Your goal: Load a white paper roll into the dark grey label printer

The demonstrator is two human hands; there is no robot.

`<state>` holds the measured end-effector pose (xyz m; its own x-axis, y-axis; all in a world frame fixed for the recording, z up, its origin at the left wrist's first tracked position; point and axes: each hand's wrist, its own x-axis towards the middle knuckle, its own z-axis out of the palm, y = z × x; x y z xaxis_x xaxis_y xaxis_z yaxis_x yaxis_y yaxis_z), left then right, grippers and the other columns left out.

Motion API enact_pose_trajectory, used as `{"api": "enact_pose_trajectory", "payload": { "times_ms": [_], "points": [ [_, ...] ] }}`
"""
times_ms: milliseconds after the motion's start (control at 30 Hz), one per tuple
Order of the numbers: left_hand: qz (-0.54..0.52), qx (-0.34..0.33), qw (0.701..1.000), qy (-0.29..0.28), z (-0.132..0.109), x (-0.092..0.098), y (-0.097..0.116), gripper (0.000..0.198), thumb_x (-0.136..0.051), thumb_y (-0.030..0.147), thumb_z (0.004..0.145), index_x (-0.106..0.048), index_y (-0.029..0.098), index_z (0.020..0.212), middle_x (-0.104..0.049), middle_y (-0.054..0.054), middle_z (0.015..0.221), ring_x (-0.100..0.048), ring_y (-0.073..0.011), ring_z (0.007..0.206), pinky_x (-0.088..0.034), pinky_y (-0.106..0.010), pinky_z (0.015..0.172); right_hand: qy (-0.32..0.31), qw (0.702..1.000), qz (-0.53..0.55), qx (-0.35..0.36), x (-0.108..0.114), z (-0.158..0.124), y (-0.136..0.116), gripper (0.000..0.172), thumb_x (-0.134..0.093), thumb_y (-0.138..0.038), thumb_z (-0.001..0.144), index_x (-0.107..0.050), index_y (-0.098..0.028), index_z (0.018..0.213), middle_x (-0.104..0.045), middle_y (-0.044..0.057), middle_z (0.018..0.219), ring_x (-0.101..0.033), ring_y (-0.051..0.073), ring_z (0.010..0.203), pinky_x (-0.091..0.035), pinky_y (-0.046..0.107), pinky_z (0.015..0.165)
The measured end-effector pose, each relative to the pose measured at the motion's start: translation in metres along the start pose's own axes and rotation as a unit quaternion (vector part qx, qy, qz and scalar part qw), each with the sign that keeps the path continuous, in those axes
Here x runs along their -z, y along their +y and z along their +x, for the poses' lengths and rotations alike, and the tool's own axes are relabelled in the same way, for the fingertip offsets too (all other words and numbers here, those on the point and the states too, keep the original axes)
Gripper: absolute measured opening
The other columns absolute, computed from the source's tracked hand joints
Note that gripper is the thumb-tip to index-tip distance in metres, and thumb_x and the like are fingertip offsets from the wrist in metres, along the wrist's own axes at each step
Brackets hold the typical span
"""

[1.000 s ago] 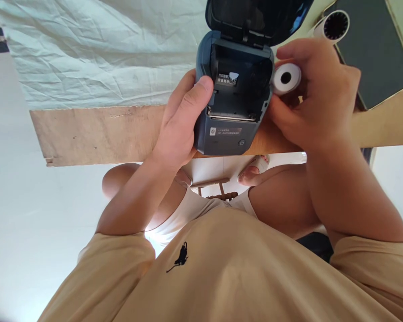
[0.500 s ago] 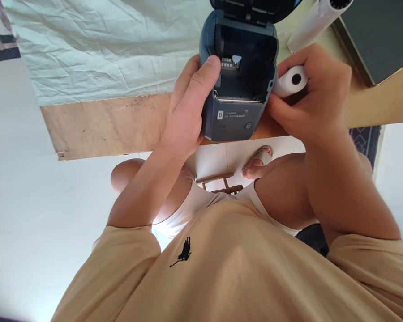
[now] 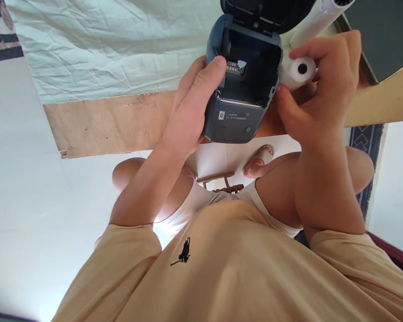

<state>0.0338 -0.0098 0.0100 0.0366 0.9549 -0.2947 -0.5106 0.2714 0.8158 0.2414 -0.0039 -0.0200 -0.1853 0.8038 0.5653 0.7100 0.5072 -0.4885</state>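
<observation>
A dark blue label printer (image 3: pixel 237 123) is held tilted over the table's front edge, its black lid (image 3: pixel 268 13) swung up and its paper bay bare apart from a printed sticker. My left hand (image 3: pixel 196 98) grips the printer's left side, thumb on the rim of the bay. Just beside the printer's right side, my right hand (image 3: pixel 325 85) is closed around a small white paper roll (image 3: pixel 293 80), with the dark core hole facing me. Some of the roll's far end is hidden behind the printer.
A larger white roll (image 3: pixel 317 22) stands behind my right hand. Right of it lies a dark flat tray or panel (image 3: pixel 386 36). Pale green cloth (image 3: pixel 104 49) covers the table's left part, with a bare wooden edge (image 3: pixel 117 120) in front. Below are my knees and a wooden stool (image 3: pixel 218 178).
My right hand has drawn the paper roll slightly right and up, and its fingers have shifted on it. The printer has turned a little clockwise and moved slightly right in my left hand.
</observation>
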Motion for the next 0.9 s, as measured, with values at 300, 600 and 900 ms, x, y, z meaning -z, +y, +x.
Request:
{"api": "enact_pose_trajectory", "payload": {
  "times_ms": [300, 600, 900],
  "points": [
    [-0.008, -0.009, 0.999, 0.030, -0.001, -0.005, 0.000, 0.046, -0.075, 0.067, 0.090, -0.066, 0.025, 0.071, -0.054, -0.001, 0.071, -0.049, -0.0144, 0.063, -0.037, -0.031, 0.052, -0.012, 1.000, -0.026, -0.008, 0.000, -0.001, -0.001, 0.042, -0.061, -0.021, 0.081, -0.064, -0.023, 0.123, -0.067, 0.007, 0.111, -0.063, 0.020, 0.102, -0.053, 0.037, 0.088],
    [0.005, 0.002, 1.000, 0.025, -0.002, -0.006, 0.002, 0.048, -0.077, 0.069, 0.086, -0.064, 0.025, 0.072, -0.053, -0.002, 0.073, -0.048, -0.0146, 0.065, -0.033, -0.032, 0.055, -0.022, 0.999, 0.002, -0.028, 0.002, -0.001, -0.004, 0.062, -0.057, -0.014, 0.074, -0.063, -0.022, 0.135, -0.071, 0.007, 0.117, -0.068, 0.020, 0.106, -0.055, 0.037, 0.090],
    [0.002, 0.000, 1.000, 0.017, -0.002, -0.006, 0.001, 0.044, -0.081, 0.065, 0.083, -0.065, 0.024, 0.077, -0.053, -0.001, 0.074, -0.048, -0.0151, 0.068, -0.034, -0.033, 0.062, 0.065, 0.997, 0.002, 0.035, 0.005, 0.004, 0.008, 0.059, -0.067, -0.019, 0.081, -0.067, -0.028, 0.140, -0.067, 0.005, 0.123, -0.065, 0.021, 0.112, -0.057, 0.041, 0.098]
  ]
}}
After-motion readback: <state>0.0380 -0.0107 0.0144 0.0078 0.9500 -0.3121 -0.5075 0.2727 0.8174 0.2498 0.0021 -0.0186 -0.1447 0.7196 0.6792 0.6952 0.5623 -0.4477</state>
